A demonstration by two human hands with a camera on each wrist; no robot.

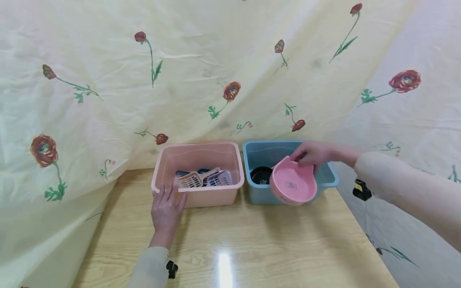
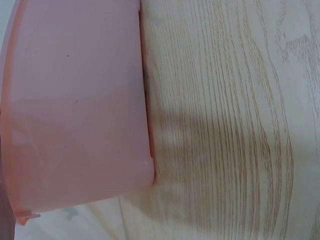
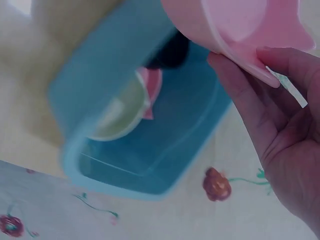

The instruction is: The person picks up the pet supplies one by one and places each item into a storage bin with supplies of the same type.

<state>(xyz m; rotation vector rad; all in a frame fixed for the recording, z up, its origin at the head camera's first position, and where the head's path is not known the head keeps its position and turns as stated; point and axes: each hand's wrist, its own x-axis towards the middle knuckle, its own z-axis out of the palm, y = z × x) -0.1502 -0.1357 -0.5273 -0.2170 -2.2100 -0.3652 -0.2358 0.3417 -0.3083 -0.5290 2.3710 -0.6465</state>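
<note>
My right hand [image 1: 310, 154] pinches the raised edge of a pink bowl [image 1: 295, 182], thumb on one face and fingers on the other. The bowl is tilted in the air over the front of a blue bin [image 1: 259, 196]. Inside that bin, the head view shows a black bowl [image 1: 260, 175]; a pale green bowl [image 3: 122, 112] and a pink piece [image 3: 155, 82] appear in the right wrist view. At the left, my left hand [image 1: 167, 212] rests on the front rim of a pink bin [image 1: 209, 198], fingers extended. Slotted scoops, one beige [image 1: 191, 181] and one lavender [image 1: 221, 179], lie inside it.
Both bins stand side by side on a wooden table [image 1: 216, 240]. Behind them hangs a flowered cloth [image 1: 194, 80], which also drapes down at both sides. Dark blue handles [image 1: 181, 173] show among the scoops.
</note>
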